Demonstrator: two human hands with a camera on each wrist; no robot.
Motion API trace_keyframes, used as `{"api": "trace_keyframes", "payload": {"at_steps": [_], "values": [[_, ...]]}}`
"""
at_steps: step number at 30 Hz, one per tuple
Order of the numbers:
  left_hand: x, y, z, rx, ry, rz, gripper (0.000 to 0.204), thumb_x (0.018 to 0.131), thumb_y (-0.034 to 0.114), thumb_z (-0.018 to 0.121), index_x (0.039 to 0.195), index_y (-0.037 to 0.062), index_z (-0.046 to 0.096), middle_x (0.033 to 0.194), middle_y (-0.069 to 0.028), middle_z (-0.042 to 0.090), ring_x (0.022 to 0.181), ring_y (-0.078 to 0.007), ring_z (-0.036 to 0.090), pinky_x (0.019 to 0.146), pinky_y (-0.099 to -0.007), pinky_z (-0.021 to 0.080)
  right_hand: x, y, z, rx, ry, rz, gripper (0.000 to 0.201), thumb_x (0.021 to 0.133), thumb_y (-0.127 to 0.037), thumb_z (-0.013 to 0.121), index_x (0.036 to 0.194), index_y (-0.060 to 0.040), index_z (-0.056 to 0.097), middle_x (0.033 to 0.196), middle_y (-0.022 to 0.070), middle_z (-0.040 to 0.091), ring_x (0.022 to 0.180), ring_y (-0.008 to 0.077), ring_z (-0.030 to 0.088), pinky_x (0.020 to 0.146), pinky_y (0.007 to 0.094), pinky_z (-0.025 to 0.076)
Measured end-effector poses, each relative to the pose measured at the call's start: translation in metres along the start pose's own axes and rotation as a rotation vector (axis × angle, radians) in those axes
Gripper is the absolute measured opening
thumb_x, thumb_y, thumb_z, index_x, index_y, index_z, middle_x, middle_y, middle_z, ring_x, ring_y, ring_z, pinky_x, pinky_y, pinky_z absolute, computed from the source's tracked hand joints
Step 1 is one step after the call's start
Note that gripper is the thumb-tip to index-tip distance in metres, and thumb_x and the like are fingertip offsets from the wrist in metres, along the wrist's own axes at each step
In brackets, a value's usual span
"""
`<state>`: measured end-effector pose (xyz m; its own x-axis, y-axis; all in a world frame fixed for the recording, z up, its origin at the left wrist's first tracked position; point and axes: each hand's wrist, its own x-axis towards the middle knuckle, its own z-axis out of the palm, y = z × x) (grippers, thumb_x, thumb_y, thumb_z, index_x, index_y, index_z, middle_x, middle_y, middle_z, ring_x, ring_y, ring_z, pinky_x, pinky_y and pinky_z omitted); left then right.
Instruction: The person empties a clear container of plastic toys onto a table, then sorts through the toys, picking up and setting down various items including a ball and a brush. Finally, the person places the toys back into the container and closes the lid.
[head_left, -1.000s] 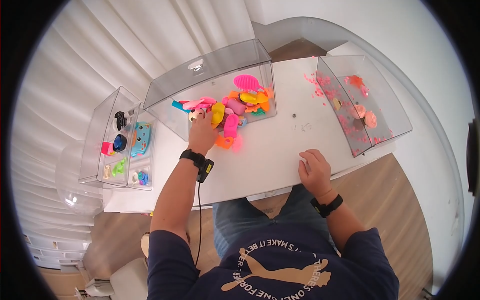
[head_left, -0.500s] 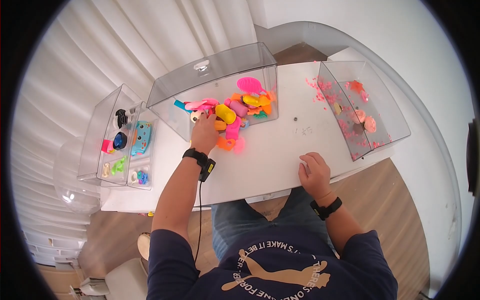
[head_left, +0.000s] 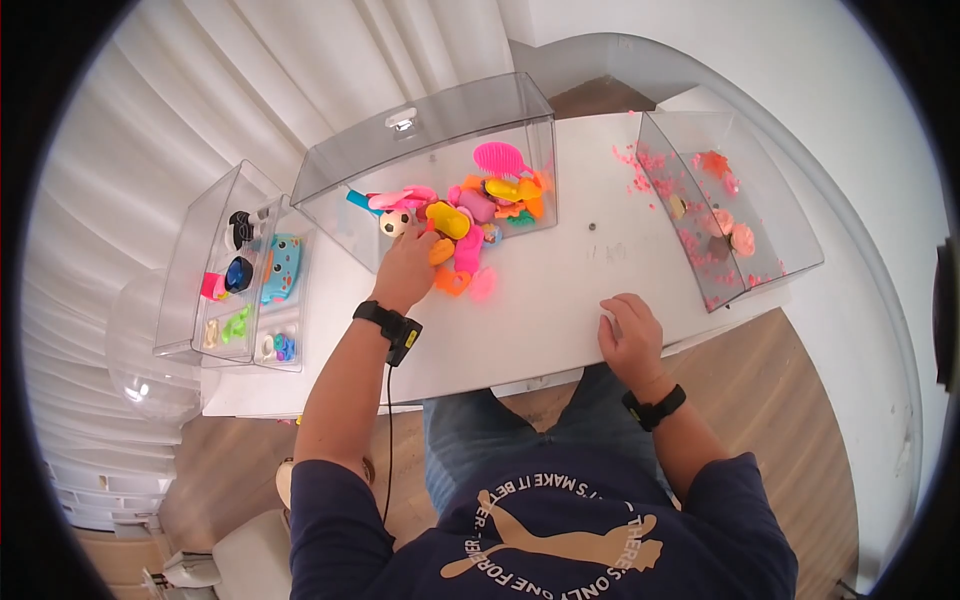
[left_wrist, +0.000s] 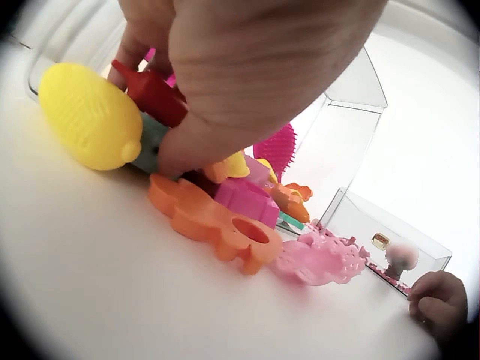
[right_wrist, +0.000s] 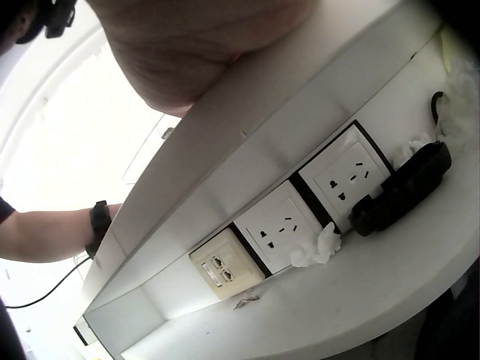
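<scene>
In the head view my left hand (head_left: 402, 275) reaches into a pile of colourful toys beside a small soccer ball (head_left: 395, 223). Its thumb and fingers close around a red pointed toy (left_wrist: 156, 96) in the left wrist view; part of that toy is hidden behind the hand. A yellow toy lemon (left_wrist: 88, 116) lies left of the fingers, and a grey-teal piece (left_wrist: 151, 142) sits below the red toy. Nearer the camera are an orange toy with a hole (left_wrist: 210, 225) and a pink lacy piece (left_wrist: 322, 256). My right hand (head_left: 631, 335) rests by the table's front edge, fingers loosely bent, holding nothing.
A large clear box (head_left: 345, 165) lies on its side behind the pile, with a pink brush (head_left: 500, 158) inside. At left, clear bins (head_left: 180, 310) hold several toys. Another clear box (head_left: 775, 165) at right holds pink flowers and confetti. Power sockets (right_wrist: 349, 176) show under the table edge.
My left hand has shifted slightly off the soccer ball toward the right of the pile, uncovering more of the ball. The right hand stays in place.
</scene>
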<state>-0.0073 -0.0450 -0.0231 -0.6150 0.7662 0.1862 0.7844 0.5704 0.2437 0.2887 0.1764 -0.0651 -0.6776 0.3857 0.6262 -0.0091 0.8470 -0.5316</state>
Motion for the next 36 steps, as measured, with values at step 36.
{"api": "trace_keyframes", "payload": {"at_steps": [36], "values": [[0.034,-0.029,-0.058,0.531,0.199,0.090,0.043,0.080,0.006,0.064,0.122,0.0075,0.056,0.118,-0.0104,0.059,0.115,-0.0292,0.055,0.097,-0.0432,0.046,-0.001,0.002,0.001,0.007,0.001,0.023,0.021,0.074,-0.001,0.068,0.095,-0.0045,0.066,0.095,0.0123,0.064,0.085,0.0321,0.063,0.073,0.0394,0.053]]}}
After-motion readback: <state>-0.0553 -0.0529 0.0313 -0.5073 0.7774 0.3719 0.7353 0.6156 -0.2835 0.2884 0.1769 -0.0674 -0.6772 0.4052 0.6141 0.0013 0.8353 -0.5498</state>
